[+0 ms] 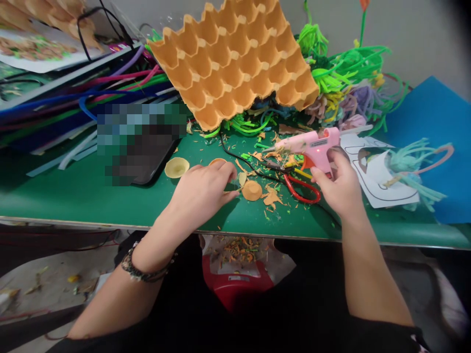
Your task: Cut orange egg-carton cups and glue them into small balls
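My right hand (pixel 340 184) is wrapped round the handle of a pink hot glue gun (pixel 309 144), its nozzle pointing left over the scraps. My left hand (pixel 202 193) is closed in a pinch just above the table; a sliver of something tan shows at its fingertips, too small to name. Touching or very near those fingers is a round orange-brown carton cup (pixel 252 190). A pale yellow carton cup (pixel 177 167) lies left of that hand. Red-handled scissors (pixel 302 189) rest between my hands, partly under the glue gun.
A large orange egg tray (pixel 235 61) leans at the back. Bunches of green pipe cleaners (pixel 342 66) lie behind it. A dark phone-like slab (pixel 147 157) is at left, a paper cut-out (pixel 393 191) and blue sheet (pixel 427 147) at right. A red scrap-filled bin (pixel 237 277) stands below the edge.
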Motion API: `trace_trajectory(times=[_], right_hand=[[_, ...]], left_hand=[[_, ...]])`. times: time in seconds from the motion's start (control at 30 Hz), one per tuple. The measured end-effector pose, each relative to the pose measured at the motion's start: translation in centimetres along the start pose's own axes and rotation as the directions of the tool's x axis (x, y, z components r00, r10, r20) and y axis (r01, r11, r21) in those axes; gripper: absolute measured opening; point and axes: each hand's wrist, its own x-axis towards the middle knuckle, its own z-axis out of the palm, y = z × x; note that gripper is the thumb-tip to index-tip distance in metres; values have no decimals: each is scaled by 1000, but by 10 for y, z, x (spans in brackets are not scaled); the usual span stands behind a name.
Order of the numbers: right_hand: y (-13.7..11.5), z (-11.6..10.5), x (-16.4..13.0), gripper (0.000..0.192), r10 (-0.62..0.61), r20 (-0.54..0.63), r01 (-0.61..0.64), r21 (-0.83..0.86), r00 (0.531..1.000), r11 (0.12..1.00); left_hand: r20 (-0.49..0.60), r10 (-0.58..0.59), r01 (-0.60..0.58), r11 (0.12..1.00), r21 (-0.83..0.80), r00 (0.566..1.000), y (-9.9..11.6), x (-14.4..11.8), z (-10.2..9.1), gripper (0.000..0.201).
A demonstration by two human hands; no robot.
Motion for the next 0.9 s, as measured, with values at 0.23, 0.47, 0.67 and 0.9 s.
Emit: trace_trajectory(times=[0.23, 0.47, 0.67, 0.9], right_hand=[[20, 9, 5, 32, -43, 4, 43, -138, 999, 989], [21, 10, 6, 32, -95, 12, 96, -177, 995, 980], [20, 10, 6, 32, -71, 19, 74, -182, 997, 980], [14, 9, 6, 29, -95, -6, 90, -263, 995, 961]], left_hand=[[28, -20, 21, 1000, -12, 999, 0, 2, -2, 8], [17, -28, 29, 999, -36, 999, 1, 2, -6, 13], [29, -49, 50, 998, -24, 998, 2, 3, -6, 14], [37, -51, 53, 998, -42, 998, 4, 4, -8, 16]])
